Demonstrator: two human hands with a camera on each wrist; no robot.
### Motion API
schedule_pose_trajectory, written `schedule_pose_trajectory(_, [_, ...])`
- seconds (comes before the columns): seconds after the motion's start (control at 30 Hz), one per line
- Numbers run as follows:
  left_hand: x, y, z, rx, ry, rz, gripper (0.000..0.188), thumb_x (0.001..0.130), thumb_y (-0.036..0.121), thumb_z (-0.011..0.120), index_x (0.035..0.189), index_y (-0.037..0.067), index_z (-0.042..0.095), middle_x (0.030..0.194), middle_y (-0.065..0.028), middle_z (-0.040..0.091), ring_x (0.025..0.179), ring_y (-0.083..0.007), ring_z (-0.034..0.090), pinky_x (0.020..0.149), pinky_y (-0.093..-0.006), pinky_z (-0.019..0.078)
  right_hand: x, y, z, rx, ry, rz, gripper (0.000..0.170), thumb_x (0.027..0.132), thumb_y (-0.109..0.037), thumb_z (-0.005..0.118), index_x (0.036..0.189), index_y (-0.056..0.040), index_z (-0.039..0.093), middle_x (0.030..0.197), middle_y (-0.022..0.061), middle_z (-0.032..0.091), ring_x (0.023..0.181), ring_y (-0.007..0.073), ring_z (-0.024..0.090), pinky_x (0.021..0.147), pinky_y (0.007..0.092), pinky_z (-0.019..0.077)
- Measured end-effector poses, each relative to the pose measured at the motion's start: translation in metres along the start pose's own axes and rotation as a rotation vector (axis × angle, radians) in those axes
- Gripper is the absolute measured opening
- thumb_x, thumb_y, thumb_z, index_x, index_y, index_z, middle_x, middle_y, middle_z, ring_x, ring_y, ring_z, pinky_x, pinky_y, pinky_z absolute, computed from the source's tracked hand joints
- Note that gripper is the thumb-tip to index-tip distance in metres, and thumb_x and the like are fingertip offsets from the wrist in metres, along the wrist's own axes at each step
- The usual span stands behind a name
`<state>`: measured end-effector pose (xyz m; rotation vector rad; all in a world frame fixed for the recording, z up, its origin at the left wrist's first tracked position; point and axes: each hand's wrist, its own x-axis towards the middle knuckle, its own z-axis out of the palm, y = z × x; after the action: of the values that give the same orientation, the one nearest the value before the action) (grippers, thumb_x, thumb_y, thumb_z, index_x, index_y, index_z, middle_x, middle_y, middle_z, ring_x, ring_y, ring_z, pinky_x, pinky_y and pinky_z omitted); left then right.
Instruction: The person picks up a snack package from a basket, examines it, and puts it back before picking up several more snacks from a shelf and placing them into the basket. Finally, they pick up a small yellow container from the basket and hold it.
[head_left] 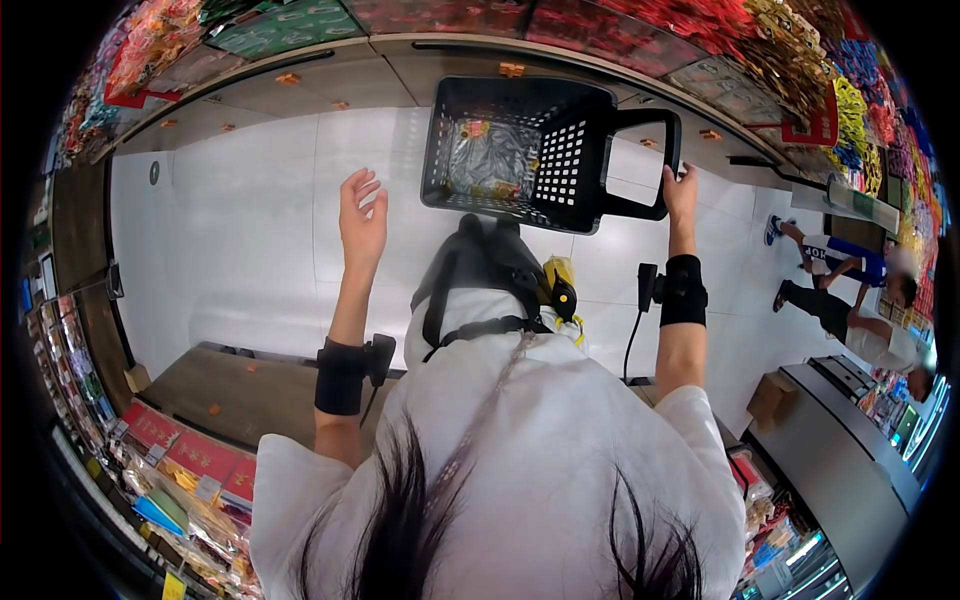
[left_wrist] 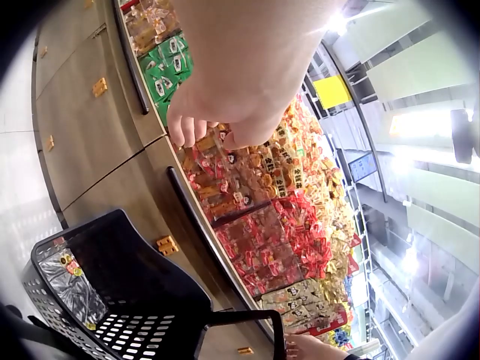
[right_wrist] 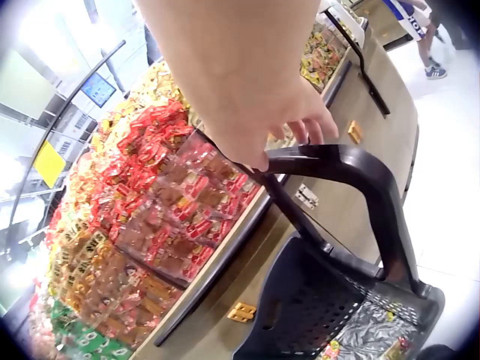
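Observation:
A black plastic shopping basket (head_left: 570,150) with a perforated wall hangs before the person, tipped so that its inside shows. Some shiny plastic-wrapped goods (head_left: 490,158) lie at its bottom. At the far end of the raised basket handle (head_left: 640,212), my right hand (head_left: 681,195) grips the bar; the right wrist view shows the thumb and fingers at the handle. My left hand (head_left: 362,220) is held out to the left of the basket, fingers loosely bent and nothing in it. Behind that hand in the left wrist view are bagged snacks (left_wrist: 247,176).
A long display counter (head_left: 390,75) heaped with packaged snacks (right_wrist: 150,180) curves across the front. Pale floor tiles (head_left: 260,200) lie below. Two people (head_left: 850,290) are off to the right, near a grey counter (head_left: 840,440). Another shelf (head_left: 190,460) of goods stands behind on the left.

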<state>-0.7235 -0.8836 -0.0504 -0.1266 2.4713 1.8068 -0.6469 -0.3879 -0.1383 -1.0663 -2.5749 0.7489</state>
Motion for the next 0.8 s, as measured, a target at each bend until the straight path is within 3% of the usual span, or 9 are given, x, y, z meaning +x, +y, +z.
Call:
schedule_pose_trajectory(0.03, [0.001, 0.001, 0.001, 0.011, 0.005, 0.013, 0.036, 0.082, 0.004, 0.051, 0.117, 0.002, 0.041, 0.115, -0.0131, 0.049, 0.103, -0.0208, 0.051, 0.081, -0.0291, 0.0438, -0.009, -0.019, -0.005, -0.045, 0.148, -0.089, 0.039, 0.078, -0.015, 0.058, 0.111, 0.0022, 0.046, 0.099, 0.0191, 0.056, 0.085, 0.0290, 0.057, 0.073, 0.0349, 0.0455])
schedule_pose_trajectory(0.07, [0.001, 0.001, 0.002, 0.023, 0.010, 0.025, 0.036, 0.082, 0.004, 0.051, 0.117, 0.002, 0.041, 0.115, -0.0132, 0.049, 0.104, -0.0209, 0.051, 0.082, -0.0293, 0.0439, -0.014, -0.036, -0.013, 0.083, 0.117, -0.040, 0.040, 0.079, -0.015, 0.058, 0.114, 0.0011, 0.045, 0.109, 0.0185, 0.050, 0.092, 0.0261, 0.054, 0.076, 0.0334, 0.0444])
schedule_pose_trajectory(0.2, [0.005, 0.009, 0.007, 0.056, 0.023, 0.037, 0.036, 0.082, 0.004, 0.050, 0.117, 0.001, 0.040, 0.115, -0.0137, 0.049, 0.104, -0.0215, 0.051, 0.082, -0.0299, 0.0442, -0.040, -0.081, -0.037, 0.338, 0.086, -0.009, 0.037, 0.079, -0.010, 0.057, 0.113, 0.0002, 0.046, 0.106, 0.0160, 0.052, 0.091, 0.0222, 0.054, 0.075, 0.0311, 0.0458])
schedule_pose_trajectory(0.47, [0.015, 0.023, 0.035, 0.026, -0.016, 0.094, 0.037, 0.082, 0.004, 0.051, 0.116, 0.000, 0.041, 0.117, -0.0144, 0.047, 0.104, -0.0221, 0.051, 0.082, -0.0306, 0.0445, -0.050, -0.062, -0.035, 0.461, 0.035, 0.024, 0.035, 0.080, -0.012, 0.057, 0.113, -0.0011, 0.046, 0.106, 0.0160, 0.053, 0.094, 0.0225, 0.054, 0.078, 0.0305, 0.0453])
schedule_pose_trajectory(0.7, [0.011, 0.030, 0.059, 0.056, -0.071, 0.097, 0.036, 0.081, 0.004, 0.052, 0.116, 0.000, 0.041, 0.116, -0.0143, 0.047, 0.103, -0.0217, 0.051, 0.080, -0.0297, 0.0446, -0.053, -0.042, -0.028, 0.489, -0.108, 0.072, 0.033, 0.081, -0.011, 0.055, 0.111, -0.0019, 0.048, 0.105, 0.0137, 0.055, 0.086, 0.0193, 0.056, 0.076, 0.0299, 0.0448])
schedule_pose_trajectory(0.8, [0.004, 0.028, 0.070, 0.087, -0.087, 0.080, 0.036, 0.081, 0.004, 0.052, 0.116, 0.000, 0.041, 0.116, -0.0141, 0.047, 0.102, -0.0217, 0.052, 0.080, -0.0298, 0.0447, -0.055, -0.036, -0.021, 0.475, -0.185, 0.065, 0.026, 0.081, -0.011, 0.054, 0.105, -0.0024, 0.052, 0.096, 0.0115, 0.059, 0.082, 0.0187, 0.058, 0.073, 0.0290, 0.0460])
